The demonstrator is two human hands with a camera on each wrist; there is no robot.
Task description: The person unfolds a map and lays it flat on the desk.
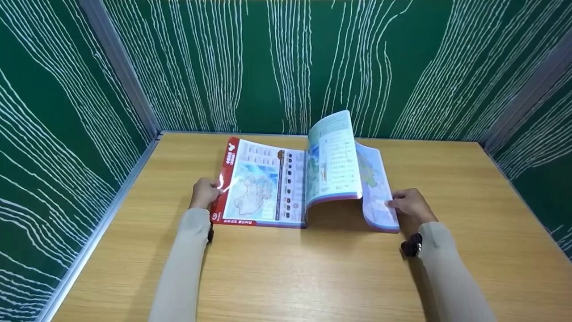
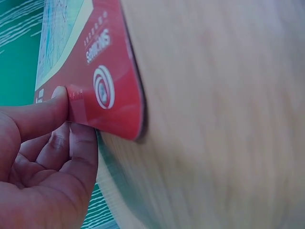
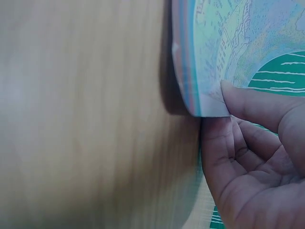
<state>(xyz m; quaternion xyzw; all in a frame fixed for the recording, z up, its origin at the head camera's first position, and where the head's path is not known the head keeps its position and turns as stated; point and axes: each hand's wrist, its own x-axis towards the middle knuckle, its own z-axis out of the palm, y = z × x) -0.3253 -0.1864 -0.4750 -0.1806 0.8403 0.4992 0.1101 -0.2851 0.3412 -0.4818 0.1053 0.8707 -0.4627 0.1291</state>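
Note:
An atlas (image 1: 257, 188) with a red-bordered cover lies spread on the table, its pages showing coloured maps. One bundle of pages (image 1: 335, 156) arches up near the middle, while another part (image 1: 377, 188) bends down to the right. With thumb and fingers, my left hand (image 1: 205, 193) pinches the red edge at the left. In the left wrist view the thumb of that hand (image 2: 47, 152) lies on top of the red cover (image 2: 112, 90). My right hand (image 1: 411, 204) pinches the right outer edge of the pages; in the right wrist view several layered pages (image 3: 209, 62) show above the hand (image 3: 257, 157).
The wooden table (image 1: 286, 277) extends on all sides of the atlas. Green panels with white wavy lines (image 1: 286, 67) stand along the back and both sides, joined by grey corner posts (image 1: 120, 67). A dark device (image 1: 412, 245) sits at the right wrist.

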